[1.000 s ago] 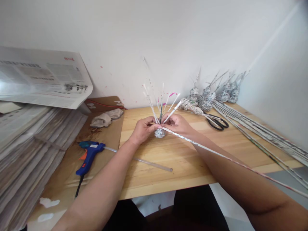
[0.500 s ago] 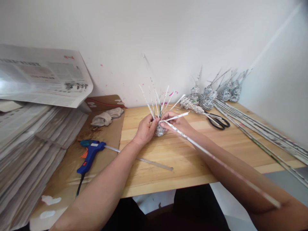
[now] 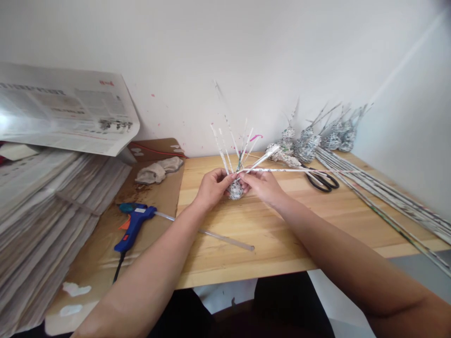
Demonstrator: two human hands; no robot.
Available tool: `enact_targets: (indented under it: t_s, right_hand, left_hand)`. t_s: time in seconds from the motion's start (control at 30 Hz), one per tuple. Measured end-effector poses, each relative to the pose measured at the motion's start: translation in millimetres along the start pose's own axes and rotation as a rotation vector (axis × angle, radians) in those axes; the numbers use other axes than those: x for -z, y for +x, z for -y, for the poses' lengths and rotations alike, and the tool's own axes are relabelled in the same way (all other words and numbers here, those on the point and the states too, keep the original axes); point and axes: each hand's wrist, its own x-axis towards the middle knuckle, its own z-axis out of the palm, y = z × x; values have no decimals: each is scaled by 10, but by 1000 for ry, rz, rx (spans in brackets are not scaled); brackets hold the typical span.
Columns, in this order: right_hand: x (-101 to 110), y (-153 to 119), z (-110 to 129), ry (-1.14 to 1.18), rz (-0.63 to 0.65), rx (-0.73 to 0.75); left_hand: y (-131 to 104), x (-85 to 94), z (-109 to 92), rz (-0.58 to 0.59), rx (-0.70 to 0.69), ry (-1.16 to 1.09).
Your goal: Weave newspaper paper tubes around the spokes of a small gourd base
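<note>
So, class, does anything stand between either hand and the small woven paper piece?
Nothing visible does: the left hand and right hand are both at the top of the woven paper piece. The long paper stick extends rightward, blocking neither.

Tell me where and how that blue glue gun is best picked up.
Probably by its blue handle, coming from the near right side. The glue gun lies on its side with the handle slanting toward the person; the orange trigger sits on the handle's left, likely easy to squeeze. The teal nozzle points left, away from that approach.
</note>
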Motion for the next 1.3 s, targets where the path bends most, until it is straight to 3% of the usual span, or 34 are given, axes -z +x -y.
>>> enact_targets:
  t_s: [0.2, 0.37, 0.53, 0.73, 1.07, 1.3]
  right_hand:
    - [-12, -6, 5, 150, -35, -79]
    - [-40, -49, 43, 115, -86, -91]
    - [-43, -71, 47, 54, -56, 4]
    - [-30, -53, -6, 108, -2, 20]
    - [-58, -40, -7, 259, -81, -92]
    - [-50, -18, -19, 207, -115, -40]
  left_hand:
    - [-6, -50, 35, -66, -46, 59]
    - [-9, -32, 24, -96, -71, 119]
    - [-6, 32, -25, -27, -52, 92]
    - [-24, 71, -94, 46, -26, 25]
    - [-8, 129, -105, 155, -53, 27]
    - [15, 166, -104, 181, -12, 12]
